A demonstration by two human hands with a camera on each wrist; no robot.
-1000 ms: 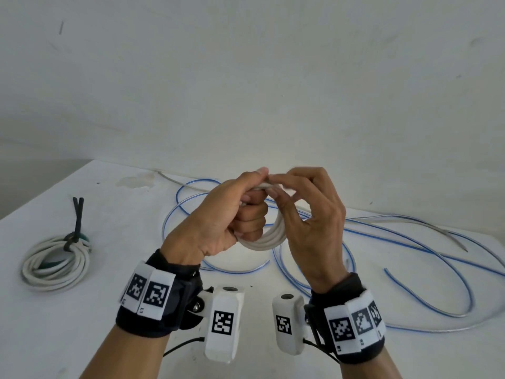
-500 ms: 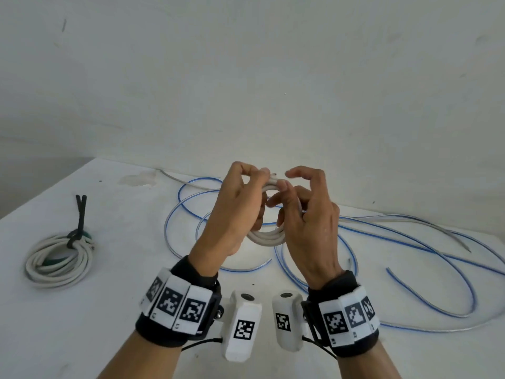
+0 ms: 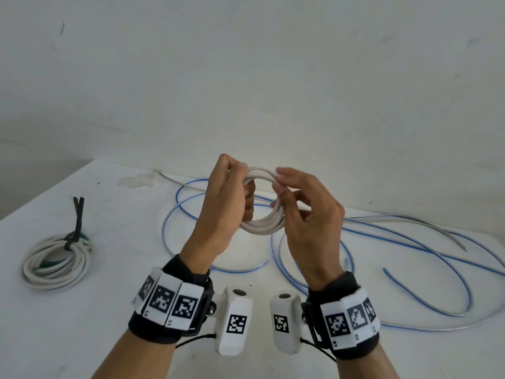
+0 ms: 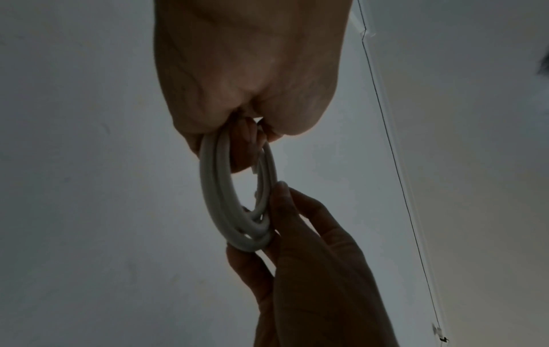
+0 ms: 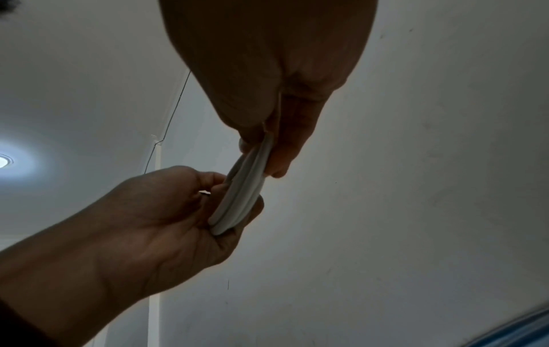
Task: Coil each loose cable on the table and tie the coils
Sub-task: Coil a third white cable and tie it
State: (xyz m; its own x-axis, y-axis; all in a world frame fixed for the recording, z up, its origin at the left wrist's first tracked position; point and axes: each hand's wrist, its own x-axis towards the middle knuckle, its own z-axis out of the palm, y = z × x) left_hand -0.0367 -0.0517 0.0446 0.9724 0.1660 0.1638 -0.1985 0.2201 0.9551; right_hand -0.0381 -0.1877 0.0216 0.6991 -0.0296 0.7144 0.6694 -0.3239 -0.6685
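Note:
A small white cable coil (image 3: 263, 225) is held up above the table between both hands. My left hand (image 3: 240, 175) grips its upper left part, fingers curled through the ring. My right hand (image 3: 281, 192) pinches the ring's right side between thumb and fingers. In the left wrist view the coil (image 4: 212, 187) hangs from the left hand (image 4: 246, 131), and the right hand's fingers (image 4: 282, 194) close on its far end. In the right wrist view the coil (image 5: 246, 187) shows edge-on between the right hand (image 5: 267, 152) and the left hand (image 5: 214, 202).
A larger white coil (image 3: 54, 265), tied with a black strap (image 3: 78, 220), lies at the table's left. A loose blue-striped cable (image 3: 426, 250) and a thin grey cable (image 3: 415, 222) sprawl over the white table (image 3: 82, 337) behind and right of my hands. A wall stands close behind.
Both hands have lifted slightly. My left hand has turned upright, so the coil now faces me as an open ring. My right hand has shifted from the top to its right side.

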